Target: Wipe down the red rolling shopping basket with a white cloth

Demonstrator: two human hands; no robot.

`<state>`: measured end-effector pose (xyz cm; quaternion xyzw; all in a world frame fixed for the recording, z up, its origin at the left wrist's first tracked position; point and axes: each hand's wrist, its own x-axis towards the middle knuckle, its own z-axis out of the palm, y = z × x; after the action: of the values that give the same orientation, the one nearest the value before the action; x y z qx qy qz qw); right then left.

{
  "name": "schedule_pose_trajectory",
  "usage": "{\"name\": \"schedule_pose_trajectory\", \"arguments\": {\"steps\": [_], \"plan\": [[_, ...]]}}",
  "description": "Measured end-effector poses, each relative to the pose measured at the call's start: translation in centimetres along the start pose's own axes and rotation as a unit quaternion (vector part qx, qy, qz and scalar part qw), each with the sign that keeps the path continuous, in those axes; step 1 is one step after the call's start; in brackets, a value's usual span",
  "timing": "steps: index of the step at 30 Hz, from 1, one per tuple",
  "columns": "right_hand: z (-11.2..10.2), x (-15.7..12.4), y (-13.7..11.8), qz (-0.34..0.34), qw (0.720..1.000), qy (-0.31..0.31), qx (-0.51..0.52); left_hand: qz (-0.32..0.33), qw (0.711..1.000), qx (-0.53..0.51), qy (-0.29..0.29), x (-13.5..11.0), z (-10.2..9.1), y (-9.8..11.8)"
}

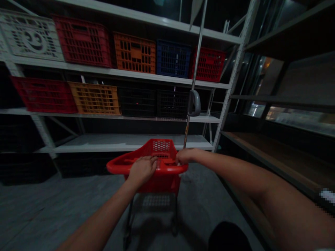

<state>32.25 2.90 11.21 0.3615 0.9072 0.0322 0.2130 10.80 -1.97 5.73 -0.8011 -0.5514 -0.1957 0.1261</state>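
A red plastic shopping cart [117,166] stands on the grey floor in front of me, its basket on a dark wheeled frame. My left hand [142,169] lies over the near rim of the basket, fingers curled down on it. My right hand [185,156] is closed at the rim's right end, around the base of a thin metal pole [195,73] that rises from the cart. A grey curved handle [194,103] hangs partway up the pole.
A white metal shelf rack [123,72] ahead carries crates: white, red, orange and blue on top, red, orange and black below; its lowest shelf [125,141] is bare. Dark shelving [274,153] runs along the right. The floor around the cart is bare concrete.
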Motion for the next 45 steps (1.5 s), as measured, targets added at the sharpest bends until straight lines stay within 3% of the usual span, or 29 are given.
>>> {"name": "schedule_pose_trajectory", "arguments": {"steps": [2,4,7,10,13,16,19,22,26,28,31,36,42,45], "plan": [[0.8,-1.2,0.0,0.025,0.992,0.040,0.119,0.004,1.000,0.009,0.004,0.1,0.1,0.0],[2.4,-2.1,-1.1,0.091,0.958,0.173,0.212,0.011,1.000,0.017,0.011,0.2,0.2,0.0],[5.1,-1.7,-4.8,0.147,0.858,0.400,0.287,0.015,1.000,0.019,0.015,0.4,0.3,0.2],[7.3,0.4,-9.2,0.146,0.774,0.530,0.313,0.019,1.000,0.016,0.015,0.6,0.4,0.5],[9.6,2.3,-11.8,0.149,0.734,0.585,0.310,0.026,1.000,0.015,0.007,0.7,0.4,0.2],[12.4,2.6,-12.1,0.162,0.699,0.624,0.309,0.043,0.999,0.017,-0.005,0.5,0.3,-0.5],[14.2,1.9,-10.6,0.218,0.609,0.679,0.348,0.054,0.998,0.015,-0.014,0.3,0.2,-1.1],[14.0,1.6,-7.6,0.258,0.528,0.683,0.434,0.057,0.998,0.009,-0.018,0.2,0.1,-1.3],[11.9,2.6,-3.0,0.271,0.525,0.559,0.582,0.051,0.998,0.006,-0.020,0.3,0.1,-1.3],[11.4,3.1,-2.2,0.281,0.527,0.527,0.604,0.042,0.999,0.007,-0.018,0.3,0.1,-1.3],[12.2,3.1,-3.8,0.297,0.529,0.544,0.579,0.037,0.999,0.007,-0.015,0.3,-0.1,-1.7],[14.1,2.0,-7.8,0.280,0.571,0.557,0.535,0.070,0.997,-0.022,-0.026,0.2,-0.4,-3.3],[11.7,2.1,-5.2,0.269,0.582,0.544,0.541,0.101,0.993,-0.040,-0.043,-0.1,-0.5,-4.8],[11.2,1.9,-5.7,0.273,0.575,0.546,0.545,0.112,0.992,-0.042,-0.050,-0.1,-0.7,-5.5]]}}
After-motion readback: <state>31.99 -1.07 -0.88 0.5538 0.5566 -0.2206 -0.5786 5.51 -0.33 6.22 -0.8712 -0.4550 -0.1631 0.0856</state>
